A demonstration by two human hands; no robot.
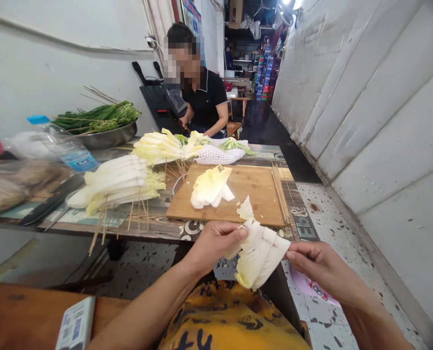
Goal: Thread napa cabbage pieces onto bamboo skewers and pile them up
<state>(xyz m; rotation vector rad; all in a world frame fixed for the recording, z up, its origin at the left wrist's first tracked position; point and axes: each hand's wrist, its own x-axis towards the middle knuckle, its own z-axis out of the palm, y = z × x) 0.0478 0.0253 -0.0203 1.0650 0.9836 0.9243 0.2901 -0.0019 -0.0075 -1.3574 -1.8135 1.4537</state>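
Note:
Over my lap, my left hand (225, 238) pinches the left side of several stacked pieces of napa cabbage leaf (262, 257), pale white with yellowish frilled edges. A thin brown bamboo skewer (270, 240) shows partly across the pieces. At their right edge the fingers of my right hand (311, 260) are closed at the skewer's end, most of which they hide. Just beyond lies the wooden cutting board (256, 189), with more cut cabbage leaves (211, 187) piled on it. Loose skewers (280, 194) lie along the board's right side.
Skewered cabbage (114, 180) is heaped on the table's left, beside a black-handled knife (52, 199). Behind stand a water bottle (68, 148) and a metal bowl (109, 137) of skewered greens. Across the table sits a person (207, 102). White foam netting (219, 153) lies at the far edge.

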